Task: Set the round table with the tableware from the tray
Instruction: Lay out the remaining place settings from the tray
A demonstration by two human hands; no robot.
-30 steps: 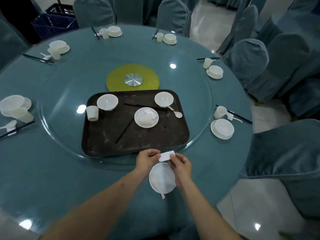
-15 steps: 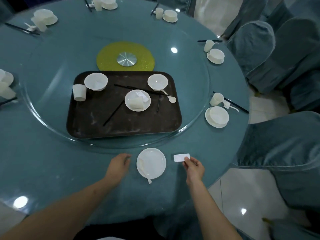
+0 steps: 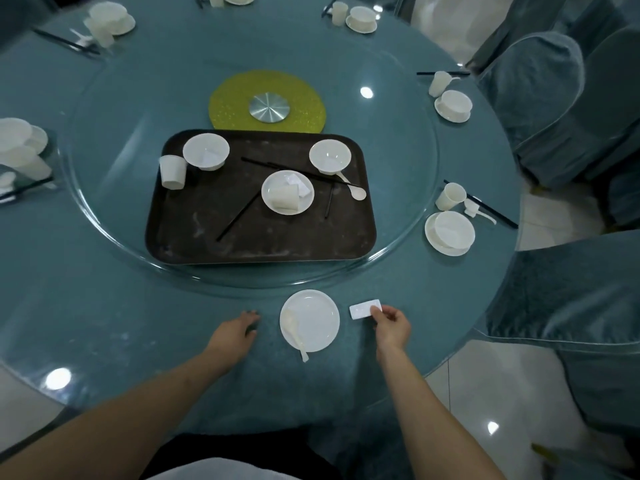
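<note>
Plate (image 3: 313, 318) between hands: left (image 3: 235, 332) relaxed, right (image 3: 393, 325) pinching rest (image 3: 363, 309).

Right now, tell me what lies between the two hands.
In the head view, a white plate carrying a spoon lies between left hand and right hand.

Near edge: plate (image 3: 311, 318), spoon (image 3: 294, 332) on it.
Rest (image 3: 362, 310) just right; tray (image 3: 242, 244) behind on turntable (image 3: 398, 168).
</note>
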